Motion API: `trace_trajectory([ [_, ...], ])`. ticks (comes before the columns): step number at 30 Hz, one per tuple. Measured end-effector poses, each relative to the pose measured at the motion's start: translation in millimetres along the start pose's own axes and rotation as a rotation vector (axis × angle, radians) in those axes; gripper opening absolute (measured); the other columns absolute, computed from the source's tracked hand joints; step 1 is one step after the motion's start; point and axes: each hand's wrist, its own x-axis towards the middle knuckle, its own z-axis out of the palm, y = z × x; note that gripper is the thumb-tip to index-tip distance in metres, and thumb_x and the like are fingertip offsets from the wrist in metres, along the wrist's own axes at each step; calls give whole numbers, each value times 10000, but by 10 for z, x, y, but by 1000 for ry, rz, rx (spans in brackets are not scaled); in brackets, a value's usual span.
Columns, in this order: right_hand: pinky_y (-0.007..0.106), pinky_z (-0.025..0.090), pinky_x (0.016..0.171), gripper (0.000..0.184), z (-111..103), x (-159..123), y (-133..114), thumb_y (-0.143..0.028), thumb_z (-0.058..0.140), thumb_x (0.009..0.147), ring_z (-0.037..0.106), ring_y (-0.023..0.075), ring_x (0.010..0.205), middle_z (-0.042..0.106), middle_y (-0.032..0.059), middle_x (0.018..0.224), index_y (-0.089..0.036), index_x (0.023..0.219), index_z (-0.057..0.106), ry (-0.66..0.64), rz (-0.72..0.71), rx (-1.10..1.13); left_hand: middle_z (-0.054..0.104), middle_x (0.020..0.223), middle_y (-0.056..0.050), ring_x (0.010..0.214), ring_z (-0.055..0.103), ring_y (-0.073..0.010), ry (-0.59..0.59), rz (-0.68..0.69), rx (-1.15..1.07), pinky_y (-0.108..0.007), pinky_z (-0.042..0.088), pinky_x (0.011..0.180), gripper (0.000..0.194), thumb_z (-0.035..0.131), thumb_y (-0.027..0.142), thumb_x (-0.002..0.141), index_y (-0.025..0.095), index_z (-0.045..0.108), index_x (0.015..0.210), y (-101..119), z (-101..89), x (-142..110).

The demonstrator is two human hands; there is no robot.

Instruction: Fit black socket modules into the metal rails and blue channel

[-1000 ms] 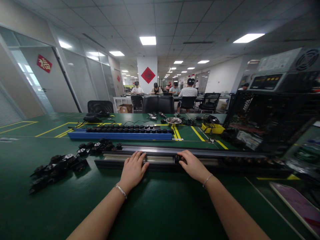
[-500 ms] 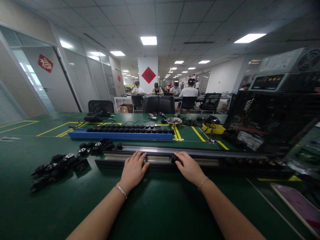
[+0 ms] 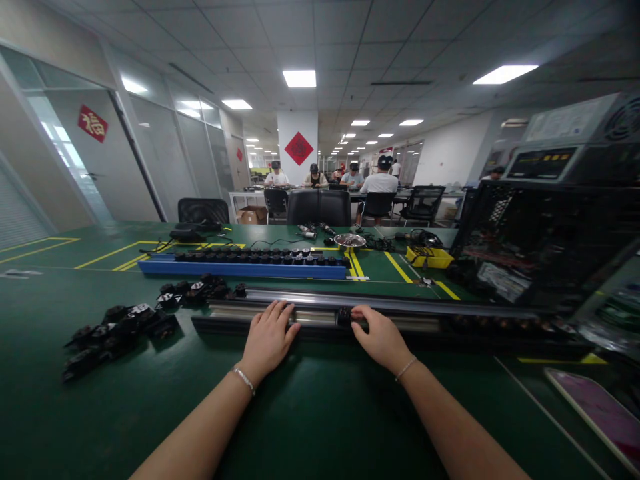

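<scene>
Currently, my left hand (image 3: pixel 270 337) lies over long black rail with silvery channel (image 3: pixel 225 325), thumb apart from fingers. My right hand (image 3: pixel 383 339) sits at same rail, thumb and fingers curled with gap between, just beside small black block (image 3: pixel 345 317) in channel; cannot tell whether fingertips touch it. Block lies between hands, nearer right. Behind: blue rail (image 3: pixel 245 269) bearing black parts, round shiny metal bowl (image 3: pixel 349 239). Loose pile of black parts (image 3: pixel 117 330) on green worktop (image 3: pixel 200 413), left.
</scene>
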Motion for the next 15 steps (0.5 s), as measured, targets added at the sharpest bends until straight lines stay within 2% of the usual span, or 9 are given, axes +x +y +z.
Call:
trace_trajectory([
  [7, 338, 411, 919, 237, 50, -21, -31, -212, 481, 777, 554, 185, 1007, 644, 71, 1047, -180, 967, 618, -38, -171, -34, 472, 1350, -49, 1277, 364, -227, 7, 7, 5, -415, 357, 970, 460, 319, 447, 886, 251, 471, 1274, -1, 9, -4],
  [15, 397, 379, 982, 326, 119, -40, -82, -193, 502, 757, 517, 202, 1086, 613, 84, 1146, -170, 1066, 604, -58, -318, -50, 475, 1347, -57, 1274, 368, -224, 14, -9, 0, -402, 362, 966, 457, 334, 449, 881, 258, 476, 1272, 15, 14, 0],
])
